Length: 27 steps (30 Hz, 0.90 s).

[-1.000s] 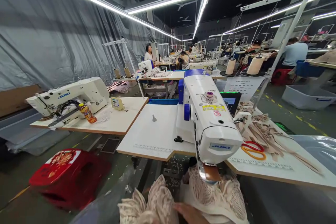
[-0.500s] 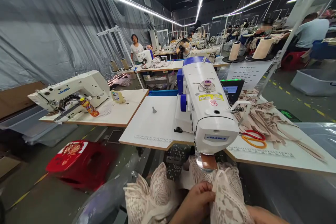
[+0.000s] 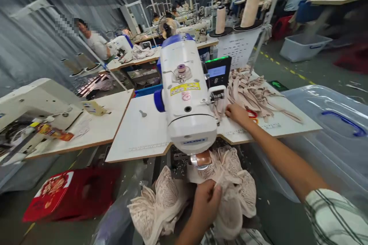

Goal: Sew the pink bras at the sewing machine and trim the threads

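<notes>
A white sewing machine (image 3: 186,95) stands on a white table (image 3: 140,134) in front of me. Below its needle end lies a heap of pale pink lace fabric (image 3: 230,187). My left hand (image 3: 205,201) is closed in a pinch on that lace, just under the machine head. My right hand (image 3: 237,114) reaches out over the table to the right of the machine, resting at the red and orange scissors (image 3: 253,115) and the pile of beige straps (image 3: 253,92). Its fingers are hidden, so I cannot make out whether they grip anything.
A clear plastic bin (image 3: 330,122) with a blue handle sits at my right. A red stool (image 3: 69,195) stands on the floor at the left, beside a second sewing machine (image 3: 34,103). A control screen (image 3: 217,71) glows behind the machine. Other people work at tables further back.
The view has tilted down and to the left. My right hand left the lace and reached out to the scissors on the table. My left hand keeps its hold on the lace.
</notes>
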{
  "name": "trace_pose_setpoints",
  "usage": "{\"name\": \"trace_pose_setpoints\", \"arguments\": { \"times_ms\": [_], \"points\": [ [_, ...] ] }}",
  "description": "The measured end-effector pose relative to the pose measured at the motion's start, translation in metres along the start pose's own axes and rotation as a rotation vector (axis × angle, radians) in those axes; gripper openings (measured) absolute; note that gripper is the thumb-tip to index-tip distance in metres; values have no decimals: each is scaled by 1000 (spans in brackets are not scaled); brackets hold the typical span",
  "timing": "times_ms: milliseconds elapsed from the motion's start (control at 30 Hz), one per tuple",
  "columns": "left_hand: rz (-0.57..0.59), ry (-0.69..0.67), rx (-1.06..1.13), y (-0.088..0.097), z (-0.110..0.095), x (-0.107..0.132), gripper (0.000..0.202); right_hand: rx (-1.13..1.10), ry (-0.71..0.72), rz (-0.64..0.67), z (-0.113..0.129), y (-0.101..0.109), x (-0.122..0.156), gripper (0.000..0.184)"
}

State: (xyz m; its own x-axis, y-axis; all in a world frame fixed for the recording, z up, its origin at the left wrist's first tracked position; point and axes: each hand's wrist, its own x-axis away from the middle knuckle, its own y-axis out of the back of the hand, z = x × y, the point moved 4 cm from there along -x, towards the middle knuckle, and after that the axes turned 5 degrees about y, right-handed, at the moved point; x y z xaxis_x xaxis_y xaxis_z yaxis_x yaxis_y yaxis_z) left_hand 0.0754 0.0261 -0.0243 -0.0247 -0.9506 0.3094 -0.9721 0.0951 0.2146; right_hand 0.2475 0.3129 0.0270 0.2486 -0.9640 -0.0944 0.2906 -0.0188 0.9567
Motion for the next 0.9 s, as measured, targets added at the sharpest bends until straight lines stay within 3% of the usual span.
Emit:
{"name": "trace_pose_setpoints", "arguments": {
  "times_ms": [133,367,533,733,900],
  "points": [
    [-39,-40,-40,5,-10,3,52,-49,-113,67,-15,-4,1,33],
    [12,-337,-177,-15,-43,14,50,-117,-262,-1,-9,-7,-18,42],
    [-80,-317,-208,-4,-38,13,42,-196,-324,56,-11,-11,-33,30],
    [-75,-335,-214,0,-37,14,42,-257,-371,51,-8,-9,-36,42],
    [-102,-251,-212,8,-28,16,43,-437,-376,15,-13,-9,-32,27]
  ]
}}
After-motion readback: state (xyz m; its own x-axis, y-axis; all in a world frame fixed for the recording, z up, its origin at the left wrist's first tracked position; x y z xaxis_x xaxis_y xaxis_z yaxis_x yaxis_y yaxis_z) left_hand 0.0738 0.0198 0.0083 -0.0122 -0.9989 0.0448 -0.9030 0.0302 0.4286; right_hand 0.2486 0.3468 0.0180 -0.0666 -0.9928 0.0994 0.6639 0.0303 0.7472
